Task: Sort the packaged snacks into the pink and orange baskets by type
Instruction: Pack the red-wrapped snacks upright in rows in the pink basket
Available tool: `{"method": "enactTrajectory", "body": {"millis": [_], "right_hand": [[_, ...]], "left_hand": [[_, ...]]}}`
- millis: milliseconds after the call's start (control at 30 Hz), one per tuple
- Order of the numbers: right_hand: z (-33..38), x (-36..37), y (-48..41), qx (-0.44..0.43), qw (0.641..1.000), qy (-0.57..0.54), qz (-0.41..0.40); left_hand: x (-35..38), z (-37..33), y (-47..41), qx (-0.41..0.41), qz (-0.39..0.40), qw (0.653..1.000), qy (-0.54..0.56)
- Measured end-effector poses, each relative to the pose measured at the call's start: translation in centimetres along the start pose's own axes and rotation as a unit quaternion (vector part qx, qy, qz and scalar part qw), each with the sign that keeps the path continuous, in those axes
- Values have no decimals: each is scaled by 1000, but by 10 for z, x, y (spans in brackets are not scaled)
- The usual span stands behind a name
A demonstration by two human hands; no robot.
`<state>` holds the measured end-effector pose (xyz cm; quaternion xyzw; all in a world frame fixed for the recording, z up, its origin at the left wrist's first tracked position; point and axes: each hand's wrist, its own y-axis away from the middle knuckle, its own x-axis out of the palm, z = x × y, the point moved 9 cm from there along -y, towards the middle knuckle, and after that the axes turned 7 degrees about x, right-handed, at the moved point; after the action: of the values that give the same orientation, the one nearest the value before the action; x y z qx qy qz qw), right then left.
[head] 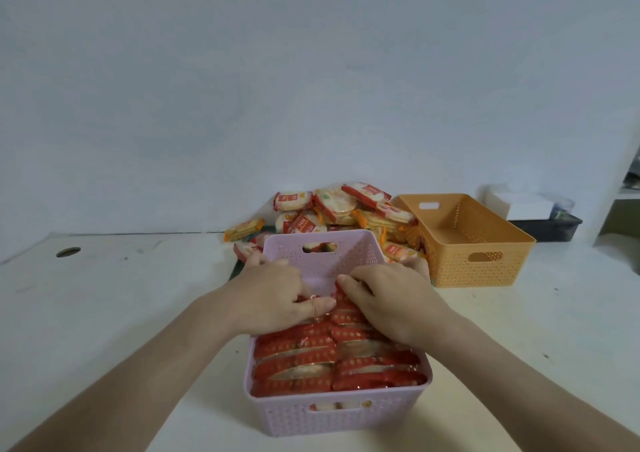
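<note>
Sitting nearest you on the white surface [121, 313] is the pink basket [337, 417], its front handle slot toward you. Red-edged snack packets [311, 361] stand on edge in two rows inside it, filling the near half and more, while the far end shows bare pink floor.

Your left hand [273, 295] lies over the far end of the left row, fingers [323, 303] curled down and pressed onto the packets there. Your right hand [391, 299] does the same on the right row, its fingers [349, 283] bent over the top edge of the last packet. Whether either hand actually pinches a packet or only presses on it, you cannot tell from this view.

Just beyond the pink basket's far wall, a loose pile of snacks [339, 209] rests against the wall [311, 88], mixing red-trimmed and orange-trimmed packets. One orange-trimmed packet [244, 229] lies at the pile's left edge.

To the right of the pile, touching it, the orange basket [485, 268] stands with nothing visible inside. Behind it sit a white box [519, 204] and a dark tray [550, 228].
</note>
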<state>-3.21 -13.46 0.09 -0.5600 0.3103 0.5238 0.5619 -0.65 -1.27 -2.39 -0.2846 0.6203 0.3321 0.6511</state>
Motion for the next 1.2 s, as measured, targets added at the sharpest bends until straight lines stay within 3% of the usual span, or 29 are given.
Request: {"method": "enactTrajectory", "body": {"millis": [100,200,300,367,500,600,667,800,933,1000,1067,1133,1200], "right_hand": [[-14,-24,-12,36,991,-128,4],[-38,-57,-46,78,954,-287,-34],[-68,-52,-93,142,943,-301,12],[-82,-34,-120,165,952,-247,69],[-103,10,-174,152,971,-72,171],[-110,31,-196,154,964,-58,207],[-113,37,-210,136,973,-74,173],[-123,38,-221,124,985,-85,84],[-118,11,-219,114,984,-120,-67],[-108,-9,-214,99,961,-213,-145],[-91,-23,-212,73,921,-336,-181],[-78,-27,-215,69,872,-453,-173],[-65,0,-222,111,814,-567,-61]], "left_hand": [[-11,0,-2,7,-21,997,78],[-62,25,-6,8,-180,958,222],[-101,78,-21,-59,-318,910,257],[-102,103,-49,-73,-300,912,269],[-74,121,-139,-30,-149,979,137],[-37,122,-190,-4,-45,996,77],[-16,126,-206,-7,-9,997,83],[-24,137,-198,3,-114,987,115],[-48,168,-168,-66,-235,941,233],[-53,190,-151,-112,-310,904,271],[-42,207,-142,-154,-323,881,309],[-15,215,-145,-187,-248,896,317],[12,212,-145,-196,-164,919,300]]}}
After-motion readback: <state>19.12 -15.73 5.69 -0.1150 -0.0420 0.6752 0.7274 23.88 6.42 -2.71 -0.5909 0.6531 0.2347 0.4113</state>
